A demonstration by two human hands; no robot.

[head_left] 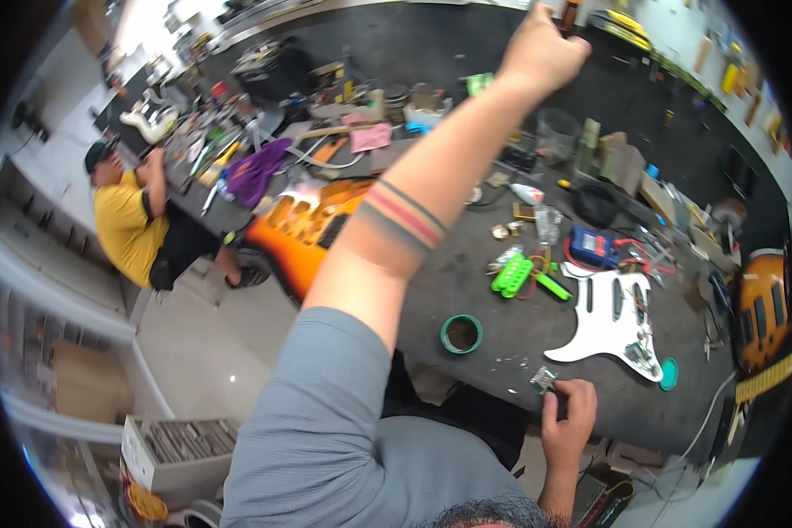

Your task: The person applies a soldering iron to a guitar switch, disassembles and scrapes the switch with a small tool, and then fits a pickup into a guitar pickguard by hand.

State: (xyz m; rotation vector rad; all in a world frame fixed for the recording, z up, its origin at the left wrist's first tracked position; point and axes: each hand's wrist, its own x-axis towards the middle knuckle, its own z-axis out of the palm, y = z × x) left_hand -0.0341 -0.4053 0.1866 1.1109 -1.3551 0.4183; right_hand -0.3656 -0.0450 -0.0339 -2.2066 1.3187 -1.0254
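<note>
My left arm, in a grey sleeve and with dark and red bands around the forearm, stretches far across the bench. At its end my left hand (546,53) is beside an orange-handled tool (570,13) at the back wall; thumb and index finger are apart, the other fingers hidden. At the bench's near edge my right hand (570,414) pinches a small green-and-silver part (544,378), perhaps a circuit board. A white guitar pickguard (598,317) with dark pickup slots lies just beyond it. To the left stands a round green tub (461,334) with brown contents.
Bright green pickup covers (512,276), a blue multimeter (592,247) and a teal lid (669,375) lie on the bench. An orange guitar body (290,255) rests at left, another guitar (763,308) at right. A person in yellow (128,224) sits at far left.
</note>
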